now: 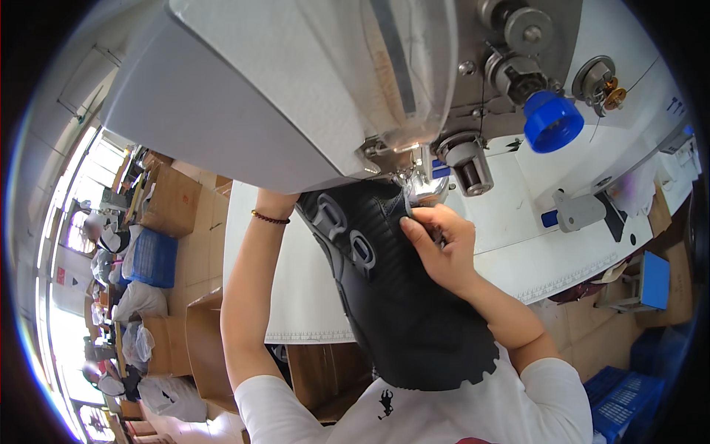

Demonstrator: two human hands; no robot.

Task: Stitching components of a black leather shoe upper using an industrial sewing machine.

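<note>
White table behind black shoe, tiled floor

Along the front edge of the counter, a printed ruler scale, figures too small to read. On the chest of the white shirt, a small dark emblem; on the sewing machine, a faint brownish marking, illegible. At far right, blue marks, likewise unreadable.

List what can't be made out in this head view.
Left hand: head view, fingers hidden behind the white machine head.
Black shoe piece: head view, far end hidden behind the same machine head.
White machine head: head view, top cut off by the upper edge.
Far-left clutter: head view, too small near the rim.
</note>
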